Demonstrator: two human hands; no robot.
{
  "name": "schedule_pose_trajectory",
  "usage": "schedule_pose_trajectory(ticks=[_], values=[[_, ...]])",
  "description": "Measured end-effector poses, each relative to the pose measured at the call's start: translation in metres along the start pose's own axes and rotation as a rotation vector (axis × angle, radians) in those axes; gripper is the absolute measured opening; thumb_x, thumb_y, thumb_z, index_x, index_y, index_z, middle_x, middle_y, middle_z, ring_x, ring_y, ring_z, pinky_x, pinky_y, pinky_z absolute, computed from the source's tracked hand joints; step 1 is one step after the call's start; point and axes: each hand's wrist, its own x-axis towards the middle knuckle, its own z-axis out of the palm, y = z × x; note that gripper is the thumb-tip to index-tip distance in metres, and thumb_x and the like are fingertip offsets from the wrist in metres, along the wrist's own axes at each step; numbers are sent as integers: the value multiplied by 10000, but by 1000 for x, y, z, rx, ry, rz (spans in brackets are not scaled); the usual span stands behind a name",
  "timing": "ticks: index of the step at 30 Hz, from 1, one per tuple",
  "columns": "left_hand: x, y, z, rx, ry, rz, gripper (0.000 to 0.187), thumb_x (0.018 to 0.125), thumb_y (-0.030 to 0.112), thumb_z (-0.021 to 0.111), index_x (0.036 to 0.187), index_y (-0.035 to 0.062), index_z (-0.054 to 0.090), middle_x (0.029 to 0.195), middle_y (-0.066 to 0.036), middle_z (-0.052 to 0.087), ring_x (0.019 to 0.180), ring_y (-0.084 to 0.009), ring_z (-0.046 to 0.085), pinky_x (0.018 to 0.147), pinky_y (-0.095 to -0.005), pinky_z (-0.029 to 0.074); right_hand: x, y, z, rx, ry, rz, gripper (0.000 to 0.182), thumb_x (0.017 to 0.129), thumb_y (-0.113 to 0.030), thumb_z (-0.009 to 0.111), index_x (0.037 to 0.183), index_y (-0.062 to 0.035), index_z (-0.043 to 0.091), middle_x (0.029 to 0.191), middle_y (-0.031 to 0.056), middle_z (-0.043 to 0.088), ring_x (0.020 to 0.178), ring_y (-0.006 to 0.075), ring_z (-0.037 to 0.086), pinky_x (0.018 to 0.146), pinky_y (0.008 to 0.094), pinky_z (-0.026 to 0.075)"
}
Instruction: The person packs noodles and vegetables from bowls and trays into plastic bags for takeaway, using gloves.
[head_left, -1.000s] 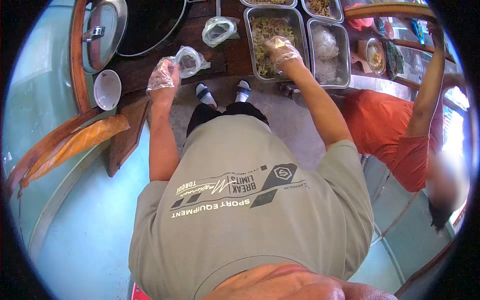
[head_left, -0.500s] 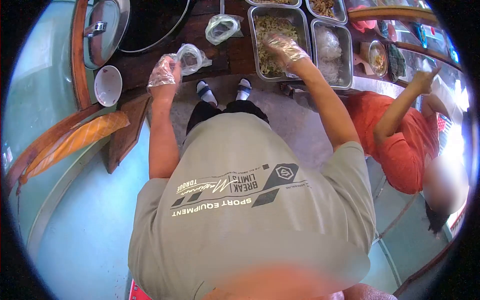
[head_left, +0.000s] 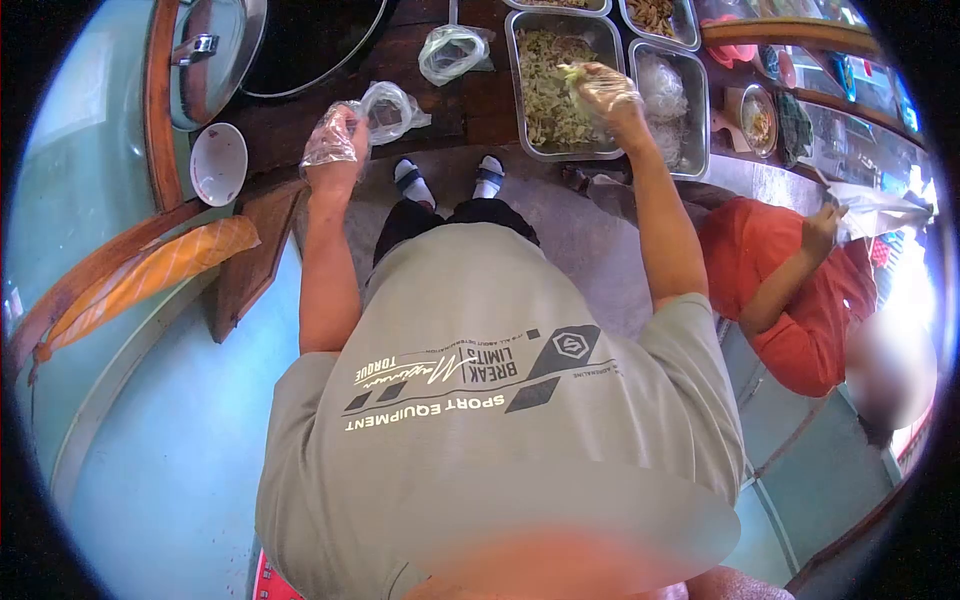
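My left hand (head_left: 336, 145), in a clear plastic glove, has its fingers closed at the edge of a clear plastic bag (head_left: 394, 113) whose mouth is rolled open in a ring. My right hand (head_left: 608, 98), gloved the same way, is closed on a pinch of pale green shredded vegetable (head_left: 572, 75). It hovers over the right side of a metal tray (head_left: 522, 130) filled with more shreds. A second clear bag (head_left: 452, 55), also rolled open, rests on the dark wooden counter between the hands, with a thin handle-like piece above it.
A metal tray with white noodle-like strands (head_left: 662, 90) adjoins on the right; other food trays lie behind. At left are a large dark pan (head_left: 310, 45), a glass lid (head_left: 215, 60) and a white bowl (head_left: 218, 165). A person in a red shirt (head_left: 790, 290) is close at right, holding white sheeting.
My right hand has lifted out of the shreds and moved right, bringing some up in its fingers. My left hand stays at the bag. The other person's hand has lowered with the white sheeting.
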Motion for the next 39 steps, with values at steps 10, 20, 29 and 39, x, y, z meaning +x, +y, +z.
schedule_pose_trajectory(ticks=[10,20,29,39], values=[[1,-2,-1,14,-73,3,260,924,332,605,1024,99,667,1009,-168,713,963,-387,679,846,-493,528,-9,-43,3,765,-14,163,323,911,-11,693,1226,-18,621,1147,66,687,1034,161,664,902,273,552],[0,1,-2,-73,-16,11,265,912,319,652,995,68,666,962,-195,715,909,-408,687,789,-480,534,-5,-117,171,805,-402,121,361,921,-113,700,1248,1,597,1134,84,674,1011,149,647,893,280,532],[-9,-18,27,-423,-103,-124,230,911,256,675,1028,61,640,948,-146,718,841,-299,693,772,-411,540,9,-103,263,-27,-177,-8,304,865,-200,709,1096,-3,715,1032,158,740,960,266,700,873,355,545],[-13,-25,30,-701,-96,-171,226,891,253,684,990,57,629,910,-158,707,822,-300,693,772,-412,539,0,-131,251,-536,-241,-275,309,923,-195,620,1191,-54,683,1166,215,685,1095,384,648,955,449,517]])
